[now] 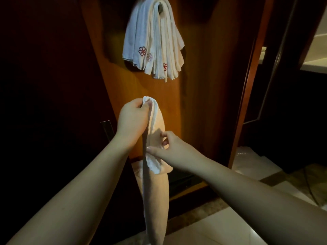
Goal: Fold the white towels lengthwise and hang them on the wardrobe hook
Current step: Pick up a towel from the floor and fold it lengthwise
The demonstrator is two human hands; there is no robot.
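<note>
Before wooden wardrobe panel: left hand grips top end of long folded white towel, fingers curled round it. Right hand pinches towel edge lower down. Towel hangs toward tiled floor. Above, bundle of hung towels draped over hook, red flower marks near hems.

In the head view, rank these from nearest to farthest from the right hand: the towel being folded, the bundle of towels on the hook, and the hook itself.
1. Towel being folded: pinched in the right hand, at centre.
2. Hung towels: above, against the wardrobe panel.
3. Hook: at the top, above the bundle's hanging ends.
</note>
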